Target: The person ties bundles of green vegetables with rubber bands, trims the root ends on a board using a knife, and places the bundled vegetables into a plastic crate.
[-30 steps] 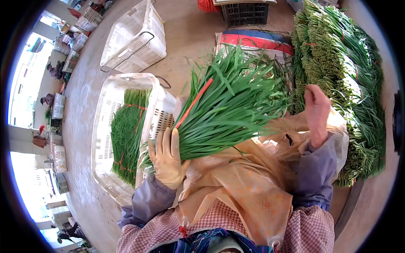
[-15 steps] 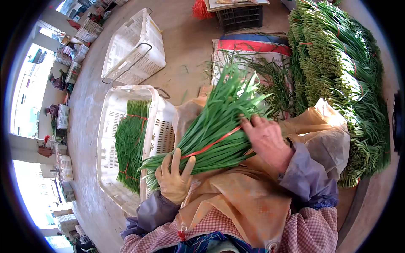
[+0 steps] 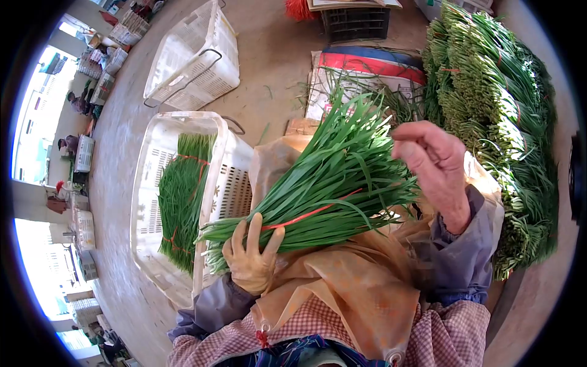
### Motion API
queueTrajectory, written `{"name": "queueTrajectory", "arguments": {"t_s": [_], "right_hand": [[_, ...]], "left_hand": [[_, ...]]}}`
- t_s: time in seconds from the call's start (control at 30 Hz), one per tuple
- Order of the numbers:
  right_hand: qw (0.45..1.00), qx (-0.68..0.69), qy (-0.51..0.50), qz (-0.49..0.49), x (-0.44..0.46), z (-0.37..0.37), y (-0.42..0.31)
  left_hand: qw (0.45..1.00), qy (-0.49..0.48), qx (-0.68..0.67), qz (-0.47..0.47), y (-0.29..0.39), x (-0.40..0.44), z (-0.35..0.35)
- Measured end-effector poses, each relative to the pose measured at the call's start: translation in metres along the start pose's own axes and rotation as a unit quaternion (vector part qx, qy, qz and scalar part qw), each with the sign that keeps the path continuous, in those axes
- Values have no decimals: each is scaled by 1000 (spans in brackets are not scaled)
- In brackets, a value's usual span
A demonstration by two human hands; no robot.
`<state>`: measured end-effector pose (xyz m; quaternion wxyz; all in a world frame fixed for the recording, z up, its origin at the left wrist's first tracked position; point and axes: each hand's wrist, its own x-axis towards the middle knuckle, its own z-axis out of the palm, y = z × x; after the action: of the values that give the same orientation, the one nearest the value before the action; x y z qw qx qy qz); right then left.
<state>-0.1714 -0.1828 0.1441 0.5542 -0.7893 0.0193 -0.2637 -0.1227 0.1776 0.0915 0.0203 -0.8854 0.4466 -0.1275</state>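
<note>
A bunch of garlic chives (image 3: 330,177) lies slantwise across my lap, its cut ends to the left and its leaf tips up and right. A red band (image 3: 299,217) runs across it. My left hand (image 3: 252,254), in a pale yellowish glove, grips the bunch near the cut ends, fingers over the top. Bare and raised, my right hand (image 3: 435,165) is just right of the leaf tips with its fingers curled in toward the thumb. Whether anything thin is pinched there I cannot make out. A tan apron (image 3: 342,275) covers my lap beneath the bunch.
Left of me stands a white plastic crate (image 3: 143,244) holding tied chives (image 3: 183,202). Another white crate (image 3: 202,67) is beyond it. At right is a tall pile of chives (image 3: 489,122). Loose leaves lie on a printed sack (image 3: 367,67); a black crate (image 3: 356,24) stands behind.
My right hand has lifted off the bunch and moved up and right, its fingers curling. The leaves at that end have spread out. My left hand keeps its grip.
</note>
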Motion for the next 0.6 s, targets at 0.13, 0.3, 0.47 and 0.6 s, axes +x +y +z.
{"name": "queueTrajectory", "arguments": {"t_s": [0.13, 0.3, 0.47, 0.6], "right_hand": [[964, -221, -78, -127, 24, 39, -15], [958, -199, 53, -199, 39, 59, 12], [967, 142, 213, 0, 44, 18, 9], [999, 28, 18, 18, 34, 6, -8]], "left_hand": [[1000, -8, -2, -3, 0, 2, -3], [1000, 4, -27, -14, -5, -3, 2], [999, 19, -40, -30, -9, -14, 5], [999, 17, -40, -33, -9, -16, 8]]}}
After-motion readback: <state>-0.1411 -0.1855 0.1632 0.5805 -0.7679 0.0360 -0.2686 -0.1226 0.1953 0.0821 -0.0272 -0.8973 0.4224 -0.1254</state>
